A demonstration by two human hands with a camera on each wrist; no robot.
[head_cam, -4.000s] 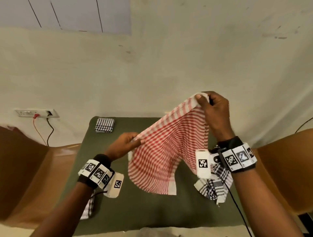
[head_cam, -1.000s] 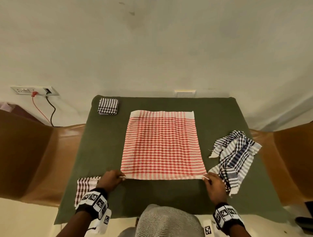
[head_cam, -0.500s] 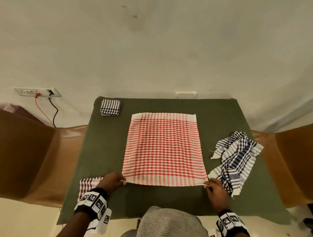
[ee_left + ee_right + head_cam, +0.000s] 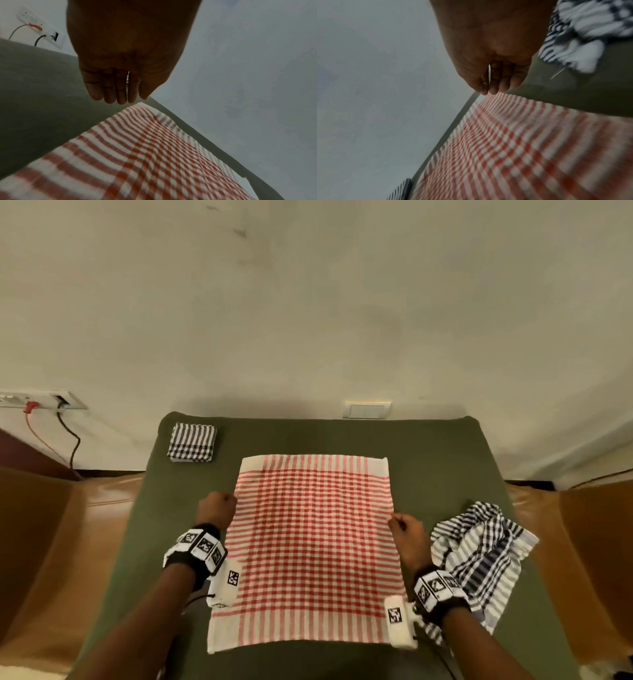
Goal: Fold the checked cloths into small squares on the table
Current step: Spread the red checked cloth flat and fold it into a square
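My left hand point(image 4: 216, 508) and right hand point(image 4: 406, 529) hover with fingers curled, empty, beside the red checked cloth point(image 4: 313, 546) — it lies flat mid-table point(image 4: 442, 453), its sides just by my knuckles.

No readable text, label, brand or number shows anywhere.

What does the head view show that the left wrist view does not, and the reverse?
Only the head view shows the right hand, the crumpled blue-checked cloth, the folded dark-checked square and the red-checked cloth's near edge. Only the left wrist view shows the underside of the left hand: fingers curled, holding nothing. Both show the red-checked cloth spread flat on the green table, and the wall socket.
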